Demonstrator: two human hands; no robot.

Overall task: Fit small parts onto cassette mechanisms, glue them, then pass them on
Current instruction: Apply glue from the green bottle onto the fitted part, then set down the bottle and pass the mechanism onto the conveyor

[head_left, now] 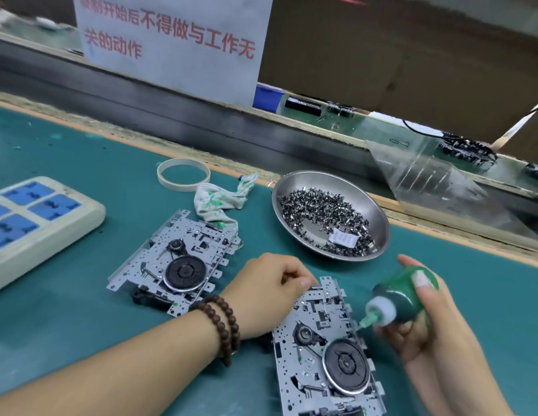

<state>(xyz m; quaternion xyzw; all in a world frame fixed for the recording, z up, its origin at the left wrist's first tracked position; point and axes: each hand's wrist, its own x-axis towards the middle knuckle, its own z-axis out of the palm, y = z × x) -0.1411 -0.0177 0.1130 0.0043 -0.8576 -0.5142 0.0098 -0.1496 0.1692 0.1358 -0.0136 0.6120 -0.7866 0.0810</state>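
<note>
We note two cassette mechanisms on the green surface (66,319). The near mechanism (324,349) lies between our hands, black flywheel up; the second mechanism (174,262) lies to its left, apart from it.

Left hand (267,292): fingers curled, grip closed on the top left corner of the near mechanism. A beaded bracelet (222,325) sits on that wrist.

Right hand (427,319): grip clamped around a green glue bottle (403,298), held tilted with the nozzle pointing down and left. The green nozzle tip is at the mechanism's right edge; we cannot tell whether it touches the metal.

Behind the hands, a steel dish (379,217) holds a heap of small metal parts (321,211) and a white paper slip. Left of the dish lie a crumpled cloth (219,202) and a tape ring (183,175). A white power strip (36,217) with blue sockets sits at the far left. A paper sign (174,40) with red characters stands beyond the surface's far edge.
</note>
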